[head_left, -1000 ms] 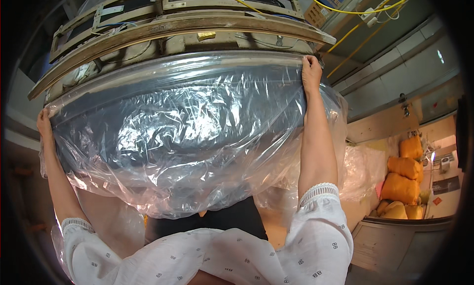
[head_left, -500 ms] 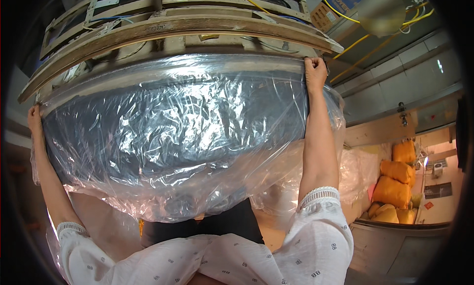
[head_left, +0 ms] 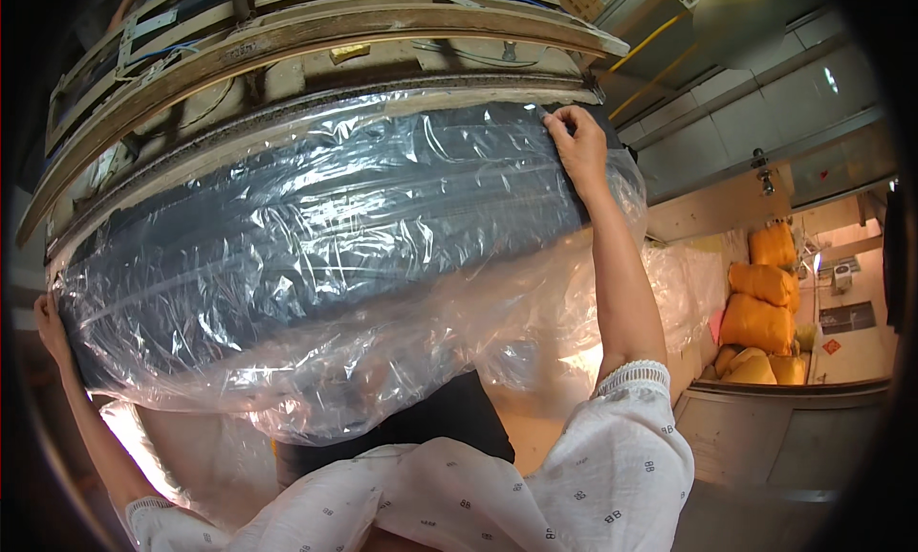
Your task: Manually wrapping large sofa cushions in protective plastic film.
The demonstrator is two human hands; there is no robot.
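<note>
— Both hands came down a bit since before — the see-through bag (head_left: 325, 265) with the dark cloth sits lower.
— Fingers?
— Right hand (head_left: 579, 141) and left hand (head_left: 50, 324) pinch its top corners, under the wooden frame (head_left: 316, 35).
— Orange sacks (head_left: 760, 294) stacked far right.

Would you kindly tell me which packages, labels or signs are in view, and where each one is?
Clear plastic bag: large, crinkled, over a dark roll, held by left hand and right hand.
Orange sacks: stacked at the right, bulging.
Dark sign: rectangular, on the right wall.
Yellow label: small, on the frame above.
</note>
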